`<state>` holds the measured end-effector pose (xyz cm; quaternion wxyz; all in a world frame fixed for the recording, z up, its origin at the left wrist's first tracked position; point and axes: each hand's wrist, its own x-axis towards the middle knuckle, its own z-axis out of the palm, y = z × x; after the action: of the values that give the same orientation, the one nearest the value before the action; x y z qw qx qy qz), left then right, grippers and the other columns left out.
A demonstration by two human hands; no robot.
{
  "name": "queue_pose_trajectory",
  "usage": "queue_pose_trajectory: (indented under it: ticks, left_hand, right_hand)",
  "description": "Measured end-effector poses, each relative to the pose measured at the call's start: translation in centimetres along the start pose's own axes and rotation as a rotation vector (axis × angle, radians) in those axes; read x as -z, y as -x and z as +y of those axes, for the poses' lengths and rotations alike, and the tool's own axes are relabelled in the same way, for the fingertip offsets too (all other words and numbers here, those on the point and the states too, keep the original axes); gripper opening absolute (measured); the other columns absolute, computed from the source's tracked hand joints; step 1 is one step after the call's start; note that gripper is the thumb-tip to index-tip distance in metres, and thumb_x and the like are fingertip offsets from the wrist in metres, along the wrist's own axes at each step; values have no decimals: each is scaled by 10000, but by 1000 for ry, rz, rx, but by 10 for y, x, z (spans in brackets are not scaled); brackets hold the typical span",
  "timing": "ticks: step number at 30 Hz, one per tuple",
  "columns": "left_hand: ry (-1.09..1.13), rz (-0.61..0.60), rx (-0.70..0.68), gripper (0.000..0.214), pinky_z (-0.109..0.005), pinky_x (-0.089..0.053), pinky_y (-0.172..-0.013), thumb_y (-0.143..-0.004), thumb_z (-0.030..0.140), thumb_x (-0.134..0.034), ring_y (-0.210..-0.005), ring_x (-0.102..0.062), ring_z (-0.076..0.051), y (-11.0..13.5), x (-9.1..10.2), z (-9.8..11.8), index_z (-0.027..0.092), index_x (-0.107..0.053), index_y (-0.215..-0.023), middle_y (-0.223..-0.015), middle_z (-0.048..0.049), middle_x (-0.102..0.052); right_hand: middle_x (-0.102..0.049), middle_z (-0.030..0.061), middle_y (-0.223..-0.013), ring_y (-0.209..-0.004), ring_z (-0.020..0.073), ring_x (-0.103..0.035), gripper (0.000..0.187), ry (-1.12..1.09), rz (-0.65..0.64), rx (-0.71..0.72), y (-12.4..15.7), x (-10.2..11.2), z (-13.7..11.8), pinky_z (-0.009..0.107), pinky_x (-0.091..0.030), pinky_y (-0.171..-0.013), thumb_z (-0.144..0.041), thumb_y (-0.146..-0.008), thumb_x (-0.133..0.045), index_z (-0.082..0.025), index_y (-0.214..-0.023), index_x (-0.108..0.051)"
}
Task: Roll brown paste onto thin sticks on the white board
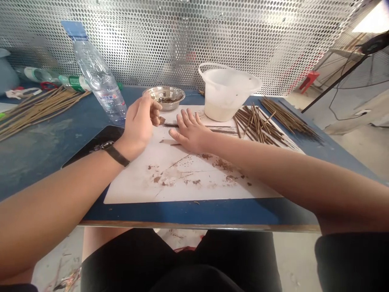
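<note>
My right hand (193, 133) lies flat with its fingers spread on several thin dark sticks (225, 129). These rest on a white board (127, 192) spotted with brown crumbs (223, 164). To its left, my left hand (138, 125) is raised a little, its fingers curled together. A small brown lump (162, 120) shows at its fingertips, by the left ends of the sticks. What the curled fingers hold is hidden. Thicker brown sticks (258, 126) lie in a loose pile on the board's right side.
Behind my hands stand a metal bowl (180, 97) with dark bits inside and a white plastic bucket (225, 91). A tall water bottle (99, 73) stands at the left, near a black flat object (91, 148). More sticks (45, 106) lie far left; another bundle (291, 119) lies right.
</note>
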<state>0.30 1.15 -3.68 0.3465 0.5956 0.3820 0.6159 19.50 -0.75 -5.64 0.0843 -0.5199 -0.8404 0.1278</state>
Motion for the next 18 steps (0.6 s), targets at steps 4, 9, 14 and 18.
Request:
queue_pose_trajectory:
  ticks: [4, 9, 14, 18]
  left_hand:
    - [-9, -20, -6, 547, -407, -473, -594, -968, 797, -613, -579, -553, -207, 1, -1, -2, 314, -644, -713, -643, -36, -563]
    - [21, -29, 13, 547, -418, -493, -642, -963, 775, -637, -562, -508, -163, 2, -3, -2, 294, -654, -702, -653, -11, -545]
    - [30, -29, 44, 577, -425, -472, -652, -899, 820, -670, -577, -476, -152, 1, -4, 0, 287, -663, -678, -668, -18, -537]
    - [5, -33, 66, 617, -414, -440, -617, -849, 881, -683, -583, -497, -167, 0, -3, 1, 289, -677, -677, -682, -31, -559]
  right_hand:
    - [-3, 161, -1912, -1746, 448, 145, 1203, -30, 21, 20, 34, -3, -11, 706, 42, -1404, -925, -1004, -71, -53, -1832, -96]
    - [13, 136, -1922, -1739, 465, 157, 1132, -50, 118, 25, 69, 20, -15, 728, 40, -1396, -892, -1034, -62, -99, -1842, -41]
    - [-32, 147, -1925, -1739, 494, 118, 1096, -82, 117, -19, 63, 22, 1, 776, -5, -1383, -871, -1047, -73, -122, -1846, -42]
    - [-66, 163, -1921, -1740, 496, 115, 1128, -85, 70, -26, 38, 4, 15, 793, 6, -1376, -897, -1030, -119, -117, -1845, -103]
